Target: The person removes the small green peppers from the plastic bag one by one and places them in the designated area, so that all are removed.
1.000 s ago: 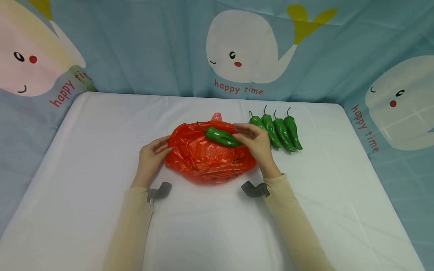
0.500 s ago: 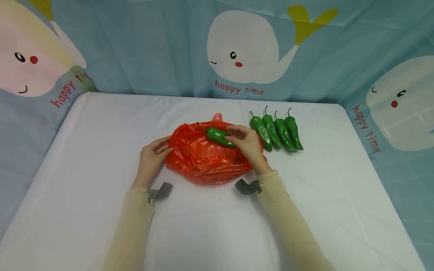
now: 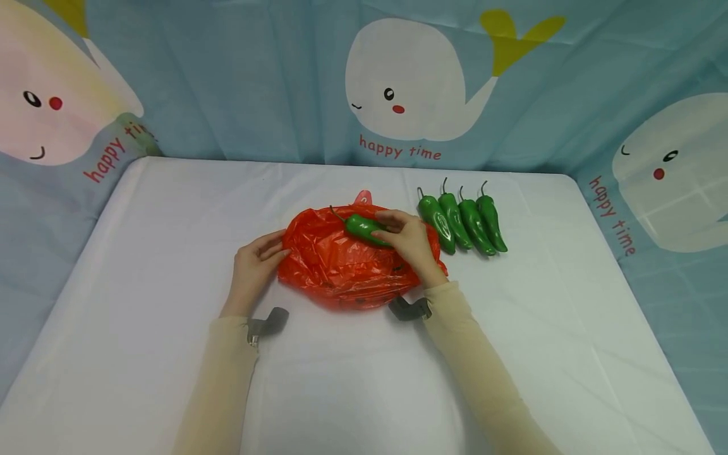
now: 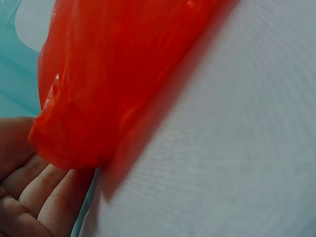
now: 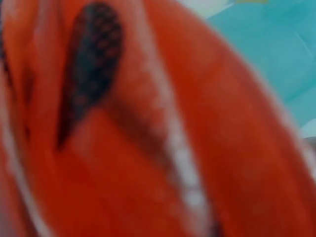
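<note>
A red plastic bag (image 3: 335,259) lies on the white-covered table, its mouth spread upward. My left hand (image 3: 253,265) holds the bag's left edge between thumb and fingers; in the left wrist view, its fingers (image 4: 57,197) lie beneath the red film. Over the bag's upper right part, my right hand (image 3: 411,243) pinches a long green pepper (image 3: 364,229) near its tip, which the fingers hide. The pepper's thin stem points up and to the left. The right wrist view is filled by blurred bag plastic (image 5: 113,182) with a dark printed mark.
Several more green peppers (image 3: 473,226) lie side by side just right of the bag, stems away from me. A red bag handle (image 3: 363,197) sticks out at the back. A blue whale-print curtain (image 3: 256,82) hangs behind the table (image 3: 142,265).
My right hand has shifted left along the pepper, covering more of its tip end. The nearest pepper in the row is now uncovered. The left hand stays in place.
</note>
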Tool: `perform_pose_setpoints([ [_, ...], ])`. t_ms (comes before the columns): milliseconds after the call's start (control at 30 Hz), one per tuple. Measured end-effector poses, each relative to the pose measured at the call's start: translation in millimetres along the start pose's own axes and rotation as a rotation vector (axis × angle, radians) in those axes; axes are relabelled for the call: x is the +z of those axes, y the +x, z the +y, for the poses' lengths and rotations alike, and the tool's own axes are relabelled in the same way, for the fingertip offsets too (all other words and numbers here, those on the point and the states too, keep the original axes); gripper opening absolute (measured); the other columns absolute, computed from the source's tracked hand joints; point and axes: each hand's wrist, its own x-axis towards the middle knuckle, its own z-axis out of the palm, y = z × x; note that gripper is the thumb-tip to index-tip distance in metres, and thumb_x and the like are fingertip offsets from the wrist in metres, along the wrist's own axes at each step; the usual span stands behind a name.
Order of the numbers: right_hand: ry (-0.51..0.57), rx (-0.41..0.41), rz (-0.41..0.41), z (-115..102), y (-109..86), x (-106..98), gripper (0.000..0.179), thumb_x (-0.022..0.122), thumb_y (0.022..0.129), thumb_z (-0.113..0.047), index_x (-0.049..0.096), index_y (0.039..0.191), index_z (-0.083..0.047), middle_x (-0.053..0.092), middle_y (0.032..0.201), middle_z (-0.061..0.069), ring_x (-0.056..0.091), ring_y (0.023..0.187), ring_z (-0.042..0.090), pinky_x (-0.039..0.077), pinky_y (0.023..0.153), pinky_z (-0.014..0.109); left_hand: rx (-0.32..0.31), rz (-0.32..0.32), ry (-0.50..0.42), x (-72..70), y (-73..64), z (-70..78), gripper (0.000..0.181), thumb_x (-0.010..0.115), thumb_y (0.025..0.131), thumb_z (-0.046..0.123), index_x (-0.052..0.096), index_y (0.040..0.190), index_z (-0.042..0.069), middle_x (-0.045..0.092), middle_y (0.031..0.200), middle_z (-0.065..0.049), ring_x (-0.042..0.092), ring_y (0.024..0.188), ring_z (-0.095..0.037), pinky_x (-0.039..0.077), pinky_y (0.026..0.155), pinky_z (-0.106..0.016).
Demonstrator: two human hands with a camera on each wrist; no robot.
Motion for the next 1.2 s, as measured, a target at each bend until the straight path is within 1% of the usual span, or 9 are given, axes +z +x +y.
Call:
perform_pose_setpoints([
  [200,-0.065,-0.017,0.011,3,1.4,5,0.039,0.073,0.081,-0.005,0.063,0.119,0.0,0.063,0.119,0.014,0.059,0.112,0.024,0.047,0.098,0.032,0.007,-0.003,-0.006,0.0,0.0,-1.0,0.043,0.065,0.09,0.009,0.056,0.131,0.005,0.057,0.128,-0.015,0.058,0.113,-0.024,0.049,0.086,-0.015],
  [300,-0.123,-0.032,0.024,4,1.4,8,0.041,0.074,0.081,-0.007,0.063,0.119,-0.001,0.064,0.118,0.012,0.058,0.112,0.023,0.046,0.099,0.033,0.005,-0.004,-0.008,0.0,-0.3,-1.1,0.043,0.065,0.089,0.008,0.056,0.131,0.005,0.057,0.128,-0.015,0.058,0.114,-0.025,0.048,0.086,-0.015],
  [467,-0.206,-0.04,0.024,5,1.9,12,0.042,0.076,0.079,-0.005,0.064,0.119,-0.003,0.064,0.118,0.011,0.057,0.109,0.024,0.046,0.099,0.036,-0.008,-0.01,-0.006,0.2,-0.2,-1.8,0.043,0.065,0.09,0.008,0.055,0.132,0.006,0.057,0.129,-0.015,0.058,0.114,-0.025,0.048,0.086,-0.015],
  [600,-0.231,-0.045,0.015,6,1.9,14,0.042,0.076,0.079,-0.005,0.064,0.119,-0.005,0.064,0.117,0.01,0.057,0.106,0.025,0.046,0.098,0.037,-0.008,-0.006,0.006,0.2,0.2,-0.9,0.043,0.064,0.09,0.008,0.055,0.132,0.006,0.057,0.129,-0.015,0.058,0.113,-0.024,0.048,0.086,-0.016],
  [833,-0.217,-0.047,-0.015,7,1.8,15,0.039,0.076,0.08,-0.01,0.065,0.117,-0.005,0.064,0.116,0.009,0.058,0.104,0.023,0.048,0.096,0.037,-0.005,-0.001,0.002,0.1,0.3,-0.4,0.043,0.064,0.089,0.006,0.055,0.132,0.005,0.056,0.13,-0.014,0.058,0.114,-0.025,0.049,0.086,-0.015],
  [1067,-0.193,-0.056,-0.035,5,1.2,14,0.038,0.075,0.081,-0.012,0.066,0.117,-0.005,0.065,0.116,0.01,0.06,0.103,0.024,0.049,0.095,0.037,-0.006,-0.005,-0.006,-0.2,0.3,-1.1,0.043,0.064,0.09,0.007,0.055,0.132,0.005,0.056,0.13,-0.014,0.058,0.114,-0.025,0.049,0.086,-0.015],
  [1200,-0.152,-0.066,-0.057,5,1.5,14,0.037,0.076,0.081,-0.012,0.067,0.116,-0.005,0.066,0.114,0.009,0.061,0.102,0.022,0.05,0.093,0.035,-0.012,-0.01,-0.012,0.1,0.7,-1.7,0.043,0.064,0.09,0.008,0.055,0.132,0.005,0.056,0.13,-0.014,0.058,0.114,-0.025,0.049,0.086,-0.016],
])
